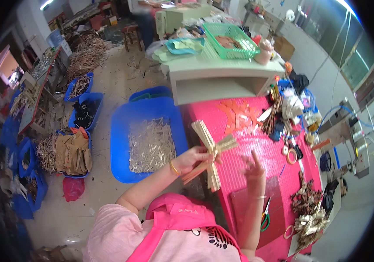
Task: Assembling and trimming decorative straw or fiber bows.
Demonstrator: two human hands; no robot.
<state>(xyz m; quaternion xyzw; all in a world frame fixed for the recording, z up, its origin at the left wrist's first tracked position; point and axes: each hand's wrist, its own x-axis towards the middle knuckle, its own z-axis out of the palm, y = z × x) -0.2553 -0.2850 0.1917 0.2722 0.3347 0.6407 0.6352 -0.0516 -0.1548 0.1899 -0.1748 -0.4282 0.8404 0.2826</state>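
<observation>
My left hand is closed around the middle of a bundle of pale gold strips, whose ends fan out in a cross-like bow shape. The bundle hangs over the left edge of the pink-covered table. To its right, my right hand is raised above the table with its fingers apart and nothing in them. Below that hand, green-handled scissors lie on a dark red board. Orange-red flat strips are spread at the table's far side.
A blue tub of short pale pieces stands left of the table. Beyond the table is a white stand with a green basket. Tape rolls and gold and brown strip bundles line the right edge.
</observation>
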